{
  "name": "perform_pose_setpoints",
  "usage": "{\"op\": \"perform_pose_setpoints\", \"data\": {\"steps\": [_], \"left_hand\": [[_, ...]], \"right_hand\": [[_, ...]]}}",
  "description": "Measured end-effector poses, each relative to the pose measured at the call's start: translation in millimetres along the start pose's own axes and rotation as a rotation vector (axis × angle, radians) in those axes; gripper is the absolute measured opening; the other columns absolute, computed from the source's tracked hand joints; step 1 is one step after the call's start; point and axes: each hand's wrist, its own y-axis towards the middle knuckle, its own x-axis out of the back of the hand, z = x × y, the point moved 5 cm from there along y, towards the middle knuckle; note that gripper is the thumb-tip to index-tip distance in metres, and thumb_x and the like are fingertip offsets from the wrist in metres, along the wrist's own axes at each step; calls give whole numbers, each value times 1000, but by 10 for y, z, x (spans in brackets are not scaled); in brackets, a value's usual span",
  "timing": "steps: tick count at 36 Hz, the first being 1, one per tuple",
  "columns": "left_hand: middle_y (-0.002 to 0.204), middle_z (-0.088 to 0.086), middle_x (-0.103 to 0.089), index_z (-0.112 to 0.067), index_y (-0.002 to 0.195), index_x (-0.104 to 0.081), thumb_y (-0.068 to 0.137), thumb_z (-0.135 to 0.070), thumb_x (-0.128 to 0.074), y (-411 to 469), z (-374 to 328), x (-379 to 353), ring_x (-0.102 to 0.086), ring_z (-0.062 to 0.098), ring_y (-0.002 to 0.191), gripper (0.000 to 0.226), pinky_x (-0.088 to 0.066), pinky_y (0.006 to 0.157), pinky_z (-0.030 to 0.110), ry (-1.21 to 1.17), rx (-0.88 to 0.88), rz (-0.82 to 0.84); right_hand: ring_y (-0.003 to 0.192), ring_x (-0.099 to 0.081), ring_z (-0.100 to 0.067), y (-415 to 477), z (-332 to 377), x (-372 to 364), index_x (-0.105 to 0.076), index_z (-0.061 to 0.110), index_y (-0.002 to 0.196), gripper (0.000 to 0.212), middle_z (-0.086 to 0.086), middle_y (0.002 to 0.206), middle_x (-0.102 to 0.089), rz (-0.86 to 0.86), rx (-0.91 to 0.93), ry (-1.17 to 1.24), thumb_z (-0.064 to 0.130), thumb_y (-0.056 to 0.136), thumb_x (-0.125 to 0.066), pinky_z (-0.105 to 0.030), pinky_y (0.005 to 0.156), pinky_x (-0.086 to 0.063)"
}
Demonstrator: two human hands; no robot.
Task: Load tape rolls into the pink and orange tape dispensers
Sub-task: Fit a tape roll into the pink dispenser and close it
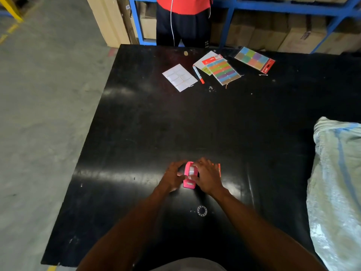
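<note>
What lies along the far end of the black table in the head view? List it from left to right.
White label sheet → pen with the orange cap → pack of striped coloured tabs → pack of coloured squares.

Warehouse or stockroom: bare concrete floor (39, 114) with yellow line markings (8, 33), blue steel racking (273, 5) holding cardboard cartons (304, 38), black worktable (175, 124).

On the surface (136, 133), the dispenser (189, 174) sits between both hands (near edge), sticker sheets (223, 72) far behind, sack (336, 182) right.
</note>
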Motion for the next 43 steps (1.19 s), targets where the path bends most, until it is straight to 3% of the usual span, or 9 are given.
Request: {"op": "perform_pose_setpoints", "data": {"steps": [4,11,15,20,23,25,28,34,43], "left_hand": [[125,4,-58,-19,130,-58,76,-18,-78,53,102,-22,-56,20,118,57,-47,102,35,-17,-18,-39],[120,-3,-52,-22,130,-56,76,-36,-71,118,201,-76,-57,22,116,59,-53,95,43,-57,-65,-63],[126,2,-50,-25,137,-50,78,-20,-73,157,187,-74,-57,24,118,63,-54,95,45,-52,-58,-7],[129,8,-48,-22,140,-47,83,-4,-70,207,143,-89,-57,20,115,64,-56,91,29,-15,-101,65],[130,5,-48,-25,139,-48,83,-3,-70,202,158,-80,-58,20,115,64,-57,89,30,-19,-100,63],[131,6,-48,-23,138,-49,82,-1,-70,205,173,-87,-57,19,114,64,-56,86,21,-24,-92,63],[131,6,-46,-21,138,-49,83,2,-69,209,166,-87,-59,17,104,63,-51,68,6,-26,-67,86],[131,7,-47,-21,136,-52,82,3,-69,235,154,-87,-59,17,95,62,-48,55,8,-55,-29,101],[133,4,-45,-24,138,-49,84,0,-69,225,131,-81,-65,23,90,62,-47,44,11,-72,12,108]], "right_hand": [[109,-53,-25,45,-33,-49,-63,22,120,45,-4,116,-55,44,1,-19,44,81,-70,-46,94,-43],[113,-51,-25,80,-71,-93,-61,20,124,47,-5,120,-53,70,-2,14,40,83,-71,-43,96,-43],[112,-51,-24,111,-46,-68,-63,19,122,46,-4,116,-53,91,0,34,37,81,-74,-41,96,-42],[106,-52,-21,138,-63,-41,-61,19,125,54,-3,115,-50,152,1,113,42,78,-76,-39,93,-44],[101,-53,-18,139,-72,-14,-60,18,125,60,-2,114,-49,193,2,181,45,76,-79,-35,90,-46],[100,-53,-18,142,-59,8,-61,18,124,53,-3,111,-51,203,19,188,42,79,-78,-34,89,-46],[100,-57,-21,167,-65,47,-65,18,118,41,-3,108,-55,191,17,182,34,83,-76,-37,88,-49],[94,-57,-21,184,-40,124,-71,16,109,29,-4,102,-61,163,66,110,33,85,-73,-33,82,-43],[89,-60,-21,220,11,215,-77,19,95,15,-2,93,-68,79,93,71,20,90,-63,-41,85,-48]]}}
